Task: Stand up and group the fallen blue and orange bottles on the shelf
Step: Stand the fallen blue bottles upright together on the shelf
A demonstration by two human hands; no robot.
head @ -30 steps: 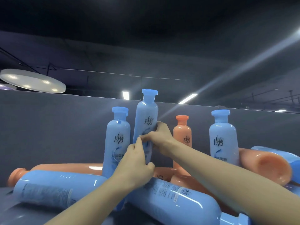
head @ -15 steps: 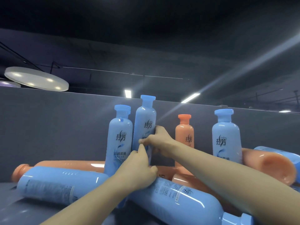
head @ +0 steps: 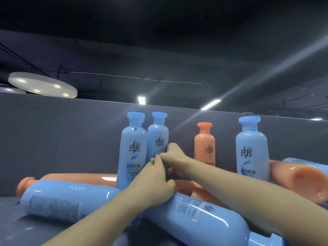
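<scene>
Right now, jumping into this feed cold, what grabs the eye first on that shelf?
Both hands meet at centre: the left hand and right hand hold the second upright blue bottle, set close beside another upright blue bottle. Further right stand an orange bottle and a lone blue bottle. In front, fallen blue bottles and fallen orange bottles lie in a heap.

My left hand (head: 154,181) and right hand (head: 171,155) both gripped the second blue bottle (head: 158,137), upright just beside another standing blue bottle (head: 132,150); fallen blue bottles (head: 67,199) and orange bottles (head: 79,178) lay on the shelf (head: 17,228) around them
</scene>
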